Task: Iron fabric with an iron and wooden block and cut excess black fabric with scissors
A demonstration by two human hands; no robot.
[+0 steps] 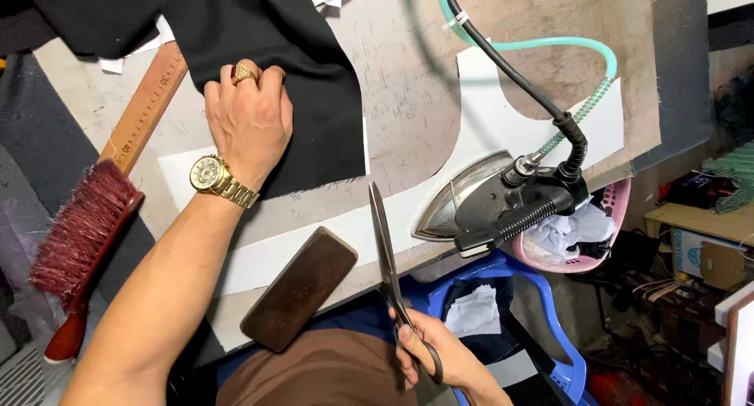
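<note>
Left hand [250, 115] lying knuckles up, fingers curled, pressing flat on black fabric [275, 60] toward far left part of bench [400, 84]; not clamped on anything, only bearing down. Wearing gold ring [243, 73] on one finger and gold wristwatch [212, 176] at wrist.

Right hand [432, 355] hanging just off near edge of bench, fingers closed through handles of long tailor's scissors [389, 265]. Blades lying together, pointing away across near edge toward bench middle, tip stopping just short of black fabric's lower corner.

Black fabric spreading from far left corner down toward bench centre, lying over white paper pattern pieces [503, 115]. Wooden ruler [145, 104] lying slanted just left of left hand, partly under fabric at its far end. Red-bristled brush [78, 233] with red handle resting along left edge, touching ruler's near end. Dark brown rectangular block [300, 288] sitting at near edge, between left forearm and scissors.

Steam iron [479, 202] resting at right near corner, sole showing, black handle facing out. Black cord [510, 68] and teal hose [550, 49] running from iron toward far edge. Pink basket [609, 217] holding crumpled white cloth just beyond right edge, blue plastic stool [542, 312] standing below it. Bench surface showing worn brown felt with chalk-like marks.
</note>
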